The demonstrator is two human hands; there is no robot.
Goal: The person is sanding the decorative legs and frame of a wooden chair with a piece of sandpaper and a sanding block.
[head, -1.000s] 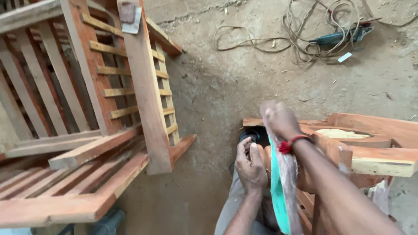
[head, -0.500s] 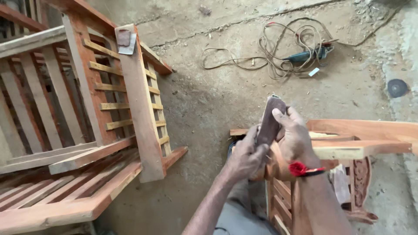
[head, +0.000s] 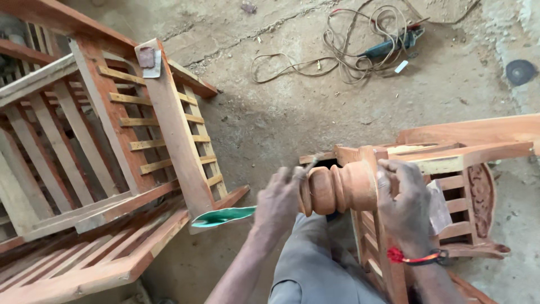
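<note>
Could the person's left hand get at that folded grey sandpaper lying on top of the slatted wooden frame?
Probably not without leaning: the left hand rests on the turned wooden leg, and the sandpaper lies far off, though nothing blocks the way.

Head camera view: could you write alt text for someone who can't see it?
Two hands work a turned wooden leg of a chair frame: the left hand rubs its rounded end, the right hand steadies it. A slatted wooden bench stands left; a power tool lies on the floor.
</note>
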